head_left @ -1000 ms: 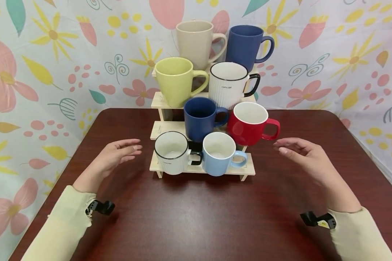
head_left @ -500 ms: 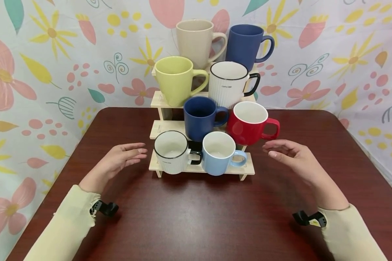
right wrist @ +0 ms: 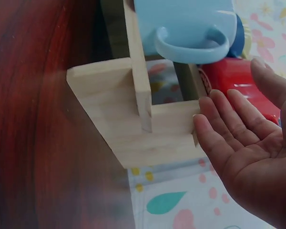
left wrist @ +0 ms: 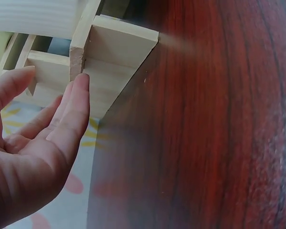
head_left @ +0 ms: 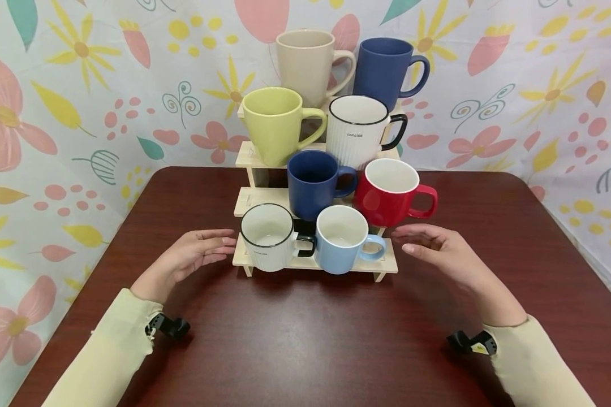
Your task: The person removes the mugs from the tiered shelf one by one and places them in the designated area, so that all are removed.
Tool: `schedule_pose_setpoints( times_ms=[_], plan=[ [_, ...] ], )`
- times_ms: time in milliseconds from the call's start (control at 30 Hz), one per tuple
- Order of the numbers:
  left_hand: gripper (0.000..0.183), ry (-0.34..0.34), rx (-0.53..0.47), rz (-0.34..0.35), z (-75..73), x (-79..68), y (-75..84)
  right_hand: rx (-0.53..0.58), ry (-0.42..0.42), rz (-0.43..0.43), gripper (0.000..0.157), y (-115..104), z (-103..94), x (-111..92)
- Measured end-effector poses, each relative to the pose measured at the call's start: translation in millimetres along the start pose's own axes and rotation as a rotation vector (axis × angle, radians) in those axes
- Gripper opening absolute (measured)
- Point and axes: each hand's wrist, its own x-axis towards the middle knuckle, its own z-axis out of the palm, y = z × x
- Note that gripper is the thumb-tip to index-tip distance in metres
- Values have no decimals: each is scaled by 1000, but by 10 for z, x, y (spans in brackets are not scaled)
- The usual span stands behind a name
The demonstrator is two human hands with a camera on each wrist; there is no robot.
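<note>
A stepped wooden stand (head_left: 262, 198) carries several mugs, two on each level. On its lowest step sit a white black-rimmed mug (head_left: 265, 257) and a light blue mug (head_left: 338, 257). My left hand (head_left: 196, 257) is at the stand's left end, fingers extended with their tips by the step's edge. On the other side, my right hand (head_left: 445, 251) has its fingers relaxed near the light blue mug's handle (right wrist: 195, 51), below the red mug (head_left: 382, 198). Neither hand holds anything. Whether the fingertips touch the wood (left wrist: 117, 40) I cannot tell.
Higher up stand a dark blue mug (head_left: 310, 195), a yellow-green mug (head_left: 272, 130), a white ribbed mug (head_left: 353, 141), a beige mug (head_left: 302, 68) and a tall blue mug (head_left: 382, 73). A floral cloth (head_left: 147, 85) hangs behind the dark wooden table (head_left: 295, 339).
Both hands have moved inward, the left one rightward and the right one leftward, to the ends of the stand. The stand and mugs stay in place.
</note>
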Motion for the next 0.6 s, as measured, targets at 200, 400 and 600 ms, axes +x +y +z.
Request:
schedule_pose_setpoints(
  times_ms=[200, 400, 600],
  plan=[
    [59, -2, -5, -13, 17, 11, -11, 35, -40, 4, 42, -2, 52, 26],
    [60, -20, -8, -24, 34, 38, -37, 56, -54, 9, 41, -3, 83, 54],
    [61, -15, -49, -45, 35, 65, -76, 83, -70, 29, 43, 1, 119, 88]
  ],
)
